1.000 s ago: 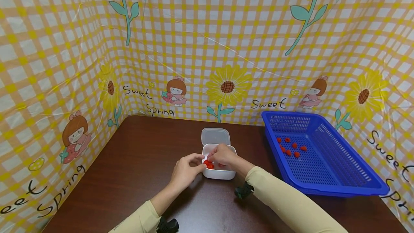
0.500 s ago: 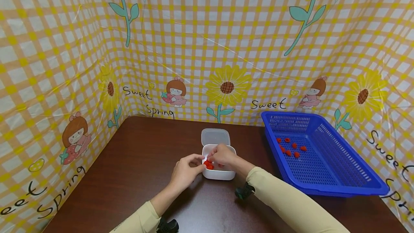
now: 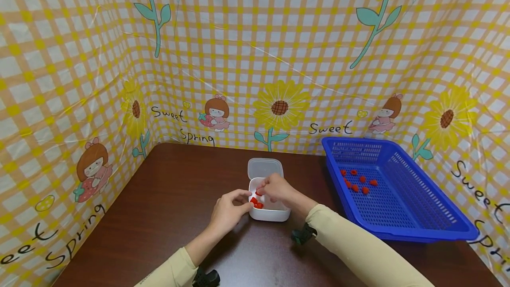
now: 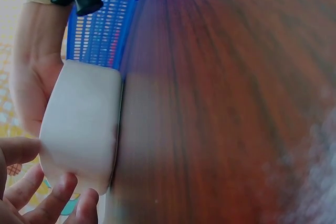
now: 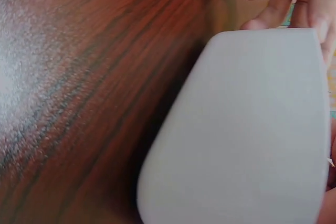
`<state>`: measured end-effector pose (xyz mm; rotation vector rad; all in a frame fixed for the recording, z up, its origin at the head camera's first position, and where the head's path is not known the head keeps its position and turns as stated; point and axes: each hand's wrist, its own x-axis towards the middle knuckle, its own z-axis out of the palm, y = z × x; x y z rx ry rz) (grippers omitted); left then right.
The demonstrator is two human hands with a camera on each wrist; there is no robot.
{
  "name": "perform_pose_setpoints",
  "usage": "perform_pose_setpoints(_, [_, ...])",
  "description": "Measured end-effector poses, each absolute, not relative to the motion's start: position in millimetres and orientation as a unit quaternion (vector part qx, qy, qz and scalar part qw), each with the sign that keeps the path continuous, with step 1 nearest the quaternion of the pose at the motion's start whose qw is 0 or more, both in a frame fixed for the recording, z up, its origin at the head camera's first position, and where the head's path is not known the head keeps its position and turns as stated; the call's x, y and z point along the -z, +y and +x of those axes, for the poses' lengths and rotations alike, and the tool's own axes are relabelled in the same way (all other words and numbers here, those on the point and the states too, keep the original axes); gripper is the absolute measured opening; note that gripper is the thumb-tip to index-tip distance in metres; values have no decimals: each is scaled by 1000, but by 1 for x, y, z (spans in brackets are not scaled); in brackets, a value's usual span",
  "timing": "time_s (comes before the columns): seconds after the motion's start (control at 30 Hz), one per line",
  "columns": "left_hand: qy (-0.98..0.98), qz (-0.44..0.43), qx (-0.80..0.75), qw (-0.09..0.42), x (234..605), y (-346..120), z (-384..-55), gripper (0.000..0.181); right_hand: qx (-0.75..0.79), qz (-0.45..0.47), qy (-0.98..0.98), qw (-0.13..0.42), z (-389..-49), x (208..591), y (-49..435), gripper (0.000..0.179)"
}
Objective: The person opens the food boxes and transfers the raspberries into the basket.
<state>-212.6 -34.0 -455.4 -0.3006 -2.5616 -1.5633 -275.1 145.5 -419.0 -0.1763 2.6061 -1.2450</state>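
Observation:
A small white plastic box stands on the brown table with its translucent lid folded back behind it. My left hand holds the box at its left side, thumb near the front-left corner and fingertips at the rim. In the left wrist view, several of its fingers touch the box's end wall. My right hand reaches in over the box and pinches a red raspberry between thumb and finger. Below it, more raspberries lie in the box's left part. The right wrist view shows mostly the white front wall.
A blue plastic basket with slotted walls stands on the right of the table. Several red raspberries lie in its left part. A yellow checked cloth with printed flowers hangs behind and on both sides.
My right hand has moved slightly up and back with a raspberry in its fingertips, and the raspberries beneath show more plainly. My left hand has stayed at the box.

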Motion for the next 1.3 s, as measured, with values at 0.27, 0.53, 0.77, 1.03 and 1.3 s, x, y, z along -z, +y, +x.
perform_pose_setpoints(0.27, [-848, -99, 516, 62, 456, -34, -213, 26, 428, -69, 892, 127, -277, 401, 156, 12])
perform_pose_setpoints(0.53, [-849, -92, 518, 57, 453, -34, -213, 27, 445, -62, 884, 129, -283, 384, 172, 15])
perform_pose_setpoints(0.77, [-850, -91, 516, 54, 454, -34, -213, 25, 449, -49, 883, 127, -284, 371, 188, 18])
perform_pose_setpoints(1.03, [-848, -84, 521, 54, 456, -34, -212, 26, 457, -49, 879, 126, -287, 358, 210, 25])
perform_pose_setpoints(1.3, [-850, -90, 517, 56, 454, -33, -212, 25, 472, -37, 874, 113, -288, 347, 236, 25])
